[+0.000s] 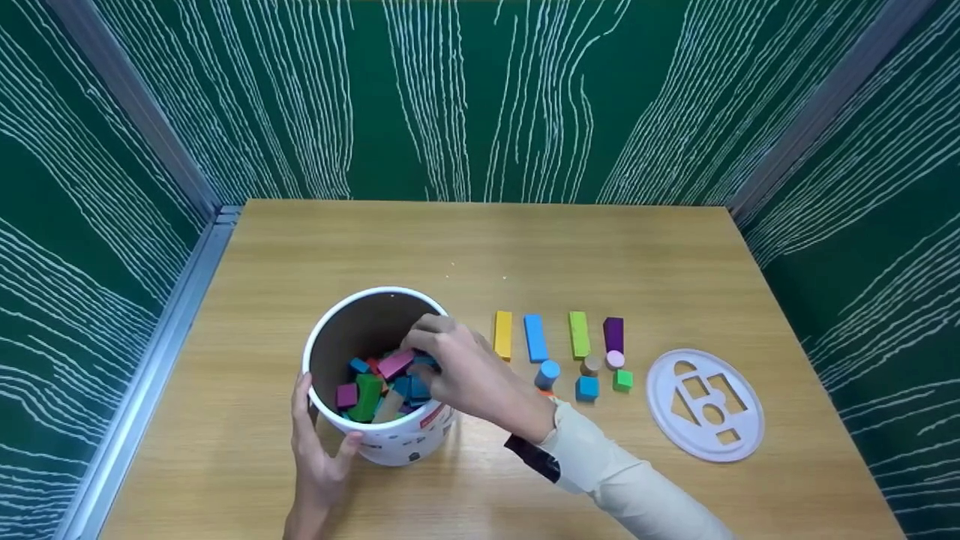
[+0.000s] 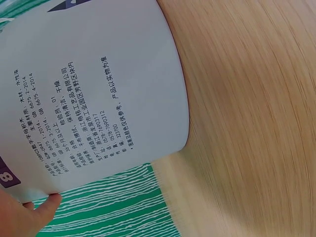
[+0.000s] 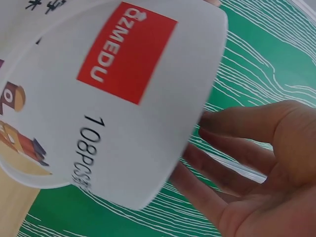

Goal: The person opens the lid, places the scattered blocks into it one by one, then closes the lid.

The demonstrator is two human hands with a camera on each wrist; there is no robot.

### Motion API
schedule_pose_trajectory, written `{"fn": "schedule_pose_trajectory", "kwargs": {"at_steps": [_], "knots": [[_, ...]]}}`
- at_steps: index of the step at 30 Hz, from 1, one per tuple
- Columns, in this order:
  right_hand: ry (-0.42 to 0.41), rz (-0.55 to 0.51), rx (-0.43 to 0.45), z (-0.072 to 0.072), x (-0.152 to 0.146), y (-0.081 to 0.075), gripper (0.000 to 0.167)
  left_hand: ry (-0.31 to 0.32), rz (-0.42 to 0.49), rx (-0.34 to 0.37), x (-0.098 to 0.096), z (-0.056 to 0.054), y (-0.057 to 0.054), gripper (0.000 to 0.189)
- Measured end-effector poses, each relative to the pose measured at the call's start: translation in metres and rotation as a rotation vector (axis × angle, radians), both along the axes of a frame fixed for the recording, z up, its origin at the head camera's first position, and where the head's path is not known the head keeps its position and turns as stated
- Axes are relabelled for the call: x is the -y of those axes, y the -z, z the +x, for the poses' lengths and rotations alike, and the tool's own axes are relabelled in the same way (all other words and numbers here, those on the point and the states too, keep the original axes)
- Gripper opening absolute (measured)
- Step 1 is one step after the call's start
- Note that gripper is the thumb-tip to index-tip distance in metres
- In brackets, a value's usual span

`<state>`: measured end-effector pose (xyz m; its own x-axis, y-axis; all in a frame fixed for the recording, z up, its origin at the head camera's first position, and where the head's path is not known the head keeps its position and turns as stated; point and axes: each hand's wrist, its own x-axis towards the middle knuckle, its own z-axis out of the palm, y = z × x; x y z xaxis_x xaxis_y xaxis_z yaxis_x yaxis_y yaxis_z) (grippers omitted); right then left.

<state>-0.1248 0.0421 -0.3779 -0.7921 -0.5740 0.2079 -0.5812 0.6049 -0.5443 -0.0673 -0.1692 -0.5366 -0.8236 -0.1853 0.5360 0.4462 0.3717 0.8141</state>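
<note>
A white printed bucket stands on the table, with many coloured wooden blocks inside. My left hand holds it from the near left side, thumb on the outer wall just below the rim. My right hand reaches over the right rim into the bucket, fingers apart from the thumb. Its fingers come down beside a pink block, close to blue blocks. A green curved block and a magenta block lie further left among the pile. In the right wrist view, the bucket wall hides the fingertips of my right hand.
Right of the bucket stand yellow, blue, lime and purple bars. Nearer are a blue cylinder, blue cube and green cube. A white lid with shaped holes lies at right.
</note>
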Motion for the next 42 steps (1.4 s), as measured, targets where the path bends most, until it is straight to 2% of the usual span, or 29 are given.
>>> {"fn": "schedule_pose_trajectory", "kwargs": {"at_steps": [11, 18, 23, 34, 42], "knots": [[0.023, -0.022, -0.090, 0.001, -0.015, -0.006, 0.022, -0.013, -0.003, 0.001, -0.002, 0.002, -0.002, 0.085], [0.054, -0.044, -0.078, 0.003, -0.032, -0.010, 0.024, -0.021, 0.006, 0.081, -0.004, 0.003, -0.005, 0.088], [0.070, -0.038, -0.095, 0.004, -0.044, -0.011, 0.025, -0.018, 0.014, 0.102, -0.004, 0.003, -0.006, 0.088], [0.115, -0.039, -0.116, 0.009, -0.064, -0.006, 0.026, -0.022, 0.015, 0.084, -0.004, 0.003, -0.006, 0.089], [0.160, -0.036, -0.139, 0.013, -0.076, 0.001, 0.025, -0.019, 0.022, 0.046, -0.003, 0.003, -0.004, 0.088]]}}
